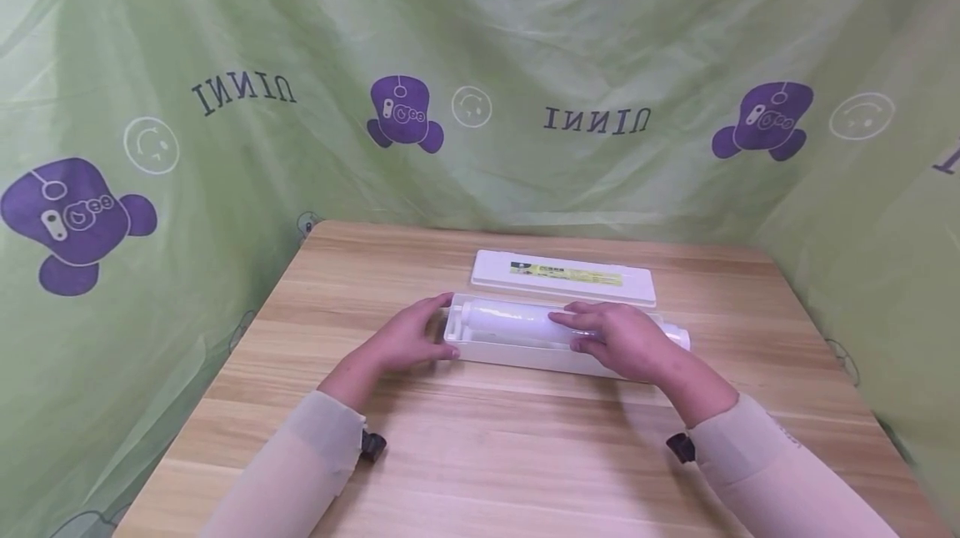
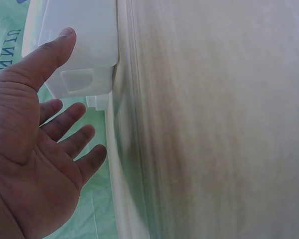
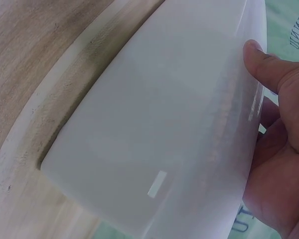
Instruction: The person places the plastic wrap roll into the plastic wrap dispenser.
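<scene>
A long white plastic box (image 1: 540, 356) lies on the table with its top off. Inside it sits a roll of cling film (image 1: 506, 319), its right end sticking out over the box's right end. My left hand (image 1: 408, 334) holds the box's left end, thumb on the front side and index finger at the back corner. In the left wrist view the other fingers (image 2: 77, 137) spread beside the box's end. My right hand (image 1: 626, 342) grips the roll right of its middle, thumb in front, fingers over the top. Its palm hides part of the roll and box.
Behind the box lies its white lid (image 1: 562, 275), flat, with a yellow-green label. The wooden table (image 1: 510, 446) is enclosed by green printed curtains (image 1: 495, 179) at the back and sides. Dark straps (image 1: 372, 445) show at both cuffs.
</scene>
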`<state>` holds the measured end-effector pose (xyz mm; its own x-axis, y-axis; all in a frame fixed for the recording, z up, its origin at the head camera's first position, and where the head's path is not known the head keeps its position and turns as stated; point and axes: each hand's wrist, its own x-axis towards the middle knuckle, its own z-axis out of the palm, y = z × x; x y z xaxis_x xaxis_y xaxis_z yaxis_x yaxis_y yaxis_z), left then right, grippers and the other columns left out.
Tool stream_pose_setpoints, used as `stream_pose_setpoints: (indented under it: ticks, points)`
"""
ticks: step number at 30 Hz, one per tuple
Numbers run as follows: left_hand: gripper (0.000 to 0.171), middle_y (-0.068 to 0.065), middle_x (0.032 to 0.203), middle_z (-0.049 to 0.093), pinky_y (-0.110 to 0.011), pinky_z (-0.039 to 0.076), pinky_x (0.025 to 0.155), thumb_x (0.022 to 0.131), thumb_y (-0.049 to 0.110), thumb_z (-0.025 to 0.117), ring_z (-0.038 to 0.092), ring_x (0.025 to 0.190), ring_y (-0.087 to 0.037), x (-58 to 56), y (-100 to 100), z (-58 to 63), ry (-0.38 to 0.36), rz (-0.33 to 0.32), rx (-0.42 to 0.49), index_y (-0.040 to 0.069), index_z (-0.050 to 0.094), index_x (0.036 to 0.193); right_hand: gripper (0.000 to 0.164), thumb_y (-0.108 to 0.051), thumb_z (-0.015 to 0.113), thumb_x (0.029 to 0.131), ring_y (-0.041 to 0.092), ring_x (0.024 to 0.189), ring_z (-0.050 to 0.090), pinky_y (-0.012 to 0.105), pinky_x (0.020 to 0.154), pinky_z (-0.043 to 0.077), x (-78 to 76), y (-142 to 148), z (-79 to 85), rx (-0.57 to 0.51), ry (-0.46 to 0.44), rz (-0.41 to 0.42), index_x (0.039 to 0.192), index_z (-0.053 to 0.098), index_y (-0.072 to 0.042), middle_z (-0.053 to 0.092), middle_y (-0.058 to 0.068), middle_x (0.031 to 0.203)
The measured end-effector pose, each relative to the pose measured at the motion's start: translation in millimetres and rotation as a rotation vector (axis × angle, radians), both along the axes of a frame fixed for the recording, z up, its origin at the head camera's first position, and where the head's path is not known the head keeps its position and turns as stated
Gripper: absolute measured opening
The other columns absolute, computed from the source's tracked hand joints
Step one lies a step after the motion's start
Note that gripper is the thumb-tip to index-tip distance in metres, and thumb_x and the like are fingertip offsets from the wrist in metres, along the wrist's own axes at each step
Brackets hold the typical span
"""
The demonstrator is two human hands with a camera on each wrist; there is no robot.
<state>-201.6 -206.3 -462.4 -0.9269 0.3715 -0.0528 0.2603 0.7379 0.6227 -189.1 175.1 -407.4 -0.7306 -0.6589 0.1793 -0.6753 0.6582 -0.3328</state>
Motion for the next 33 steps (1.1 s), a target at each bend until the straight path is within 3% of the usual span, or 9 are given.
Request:
stream_pose_setpoints:
  ticks: [18,33]
  points:
    - [0.11,-0.005,0.163,0.041,-0.048,0.029,0.124,0.077,0.049,0.09,0.036,0.151,-0.029,-1.9,-2,-2.4,-0.018,0.009,0.001,0.019,0.031,0.164,0.055,-0.015,0.08,0.091,0.028,0.127,0.064,0.052,0.104,0.053,-6.4,-11,-0.4,0.04,0.019,0.036,0.143,0.066,-0.027,0.066,0.006,0.14]
    - [0.111,-0.009,0.163,0.041,-0.051,0.028,0.124,0.077,0.048,0.09,0.036,0.15,-0.032,-1.2,-1,0.3,-0.002,0.0,0.002,0.015,0.031,0.164,0.054,-0.014,0.079,0.092,0.03,0.126,0.065,0.054,0.102,0.054,-9.4,-17,-4.7,0.043,0.034,0.047,0.142,0.066,-0.027,0.066,0.007,0.14]
